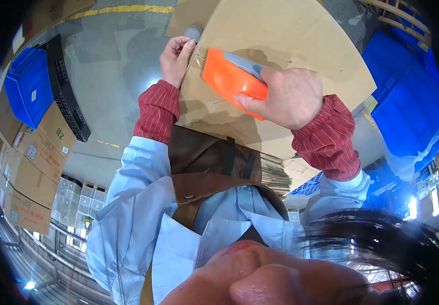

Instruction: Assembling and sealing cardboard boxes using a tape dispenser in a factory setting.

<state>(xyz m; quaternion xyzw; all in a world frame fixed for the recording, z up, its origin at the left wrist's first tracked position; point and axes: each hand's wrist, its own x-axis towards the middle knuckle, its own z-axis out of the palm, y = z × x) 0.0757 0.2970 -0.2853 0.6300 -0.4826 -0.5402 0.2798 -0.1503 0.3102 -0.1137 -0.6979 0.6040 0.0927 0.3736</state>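
Orange plastic forms the body of the tape dispenser (229, 81), which rests against the upper face of a brown cardboard box (290, 46), near the box's left edge. The right hand (285, 96) grips the dispenser from behind; its fingers are closed around the handle part, with the thumb along the lower side, which keeps the dispenser's front end pressed flat to the cardboard. A strip of clear tape (196, 56) appears to run from the dispenser toward the box edge, though its extent is hard to tell. The left hand (176, 58) sits at that edge, fingers curled and pressed together on the cardboard, seemingly pinning the tape end or the flap so that the surface stays taut and does not shift under the dispenser's pressure. A small grey object (194, 33) shows just above the left hand; its kind cannot be determined. The box is tilted against the person's body, propped on the brown apron (204, 162), which braces it from below. Both forearms wear red striped sleeve covers (326, 137) over a light blue shirt. A stack of flattened cardboard sheets (275, 175) lies below the right forearm. Blue plastic crates (412, 96) stand to the right, another blue crate (26, 86) and a black crate (67, 91) to the left, with printed cartons (31, 162) stacked beside them on the grey concrete floor (113, 56).
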